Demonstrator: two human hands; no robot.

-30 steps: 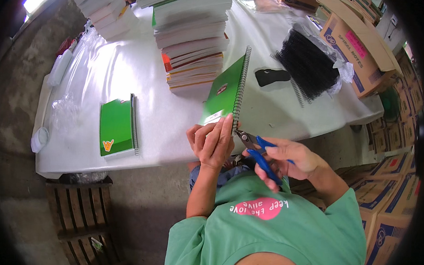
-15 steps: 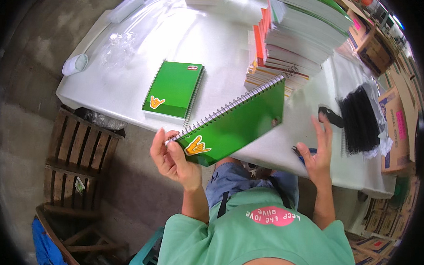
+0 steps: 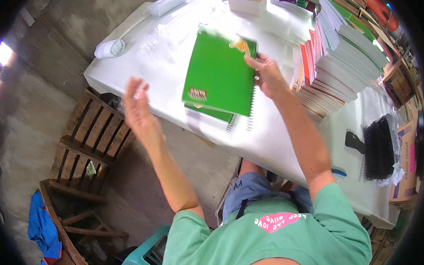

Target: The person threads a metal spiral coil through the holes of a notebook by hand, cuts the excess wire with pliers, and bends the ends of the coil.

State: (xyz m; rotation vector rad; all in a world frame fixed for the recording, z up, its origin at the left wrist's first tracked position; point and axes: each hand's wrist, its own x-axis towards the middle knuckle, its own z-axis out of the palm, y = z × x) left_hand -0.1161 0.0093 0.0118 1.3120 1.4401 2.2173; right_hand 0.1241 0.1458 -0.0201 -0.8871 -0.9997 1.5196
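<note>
My right hand (image 3: 270, 79) pinches a green spiral notebook (image 3: 216, 78) by its upper right edge, near the wire coil and the orange hand-shaped sticker. It is held above the table, blurred by motion, the sticker end pointing away from me. Beneath it lies a second green notebook (image 3: 212, 112); only its near edge and part of its coil show, the rest being covered. To the left, my left hand (image 3: 143, 111) is raised beside the table's near edge, with fingers apart and nothing in them.
Tall stacks of notebooks or paper blocks (image 3: 340, 67) stand on the white table (image 3: 273, 135) at right. Farther right are black wire coils (image 3: 380, 148), a black flat piece (image 3: 355, 142) and cardboard boxes (image 3: 405, 155). Clear plastic (image 3: 166, 40) lies at left. A wooden rack (image 3: 91, 132) stands below.
The held notebook has passed from my left hand to my right, turned round, and moved over the one on the table. My left hand let go and moved left.
</note>
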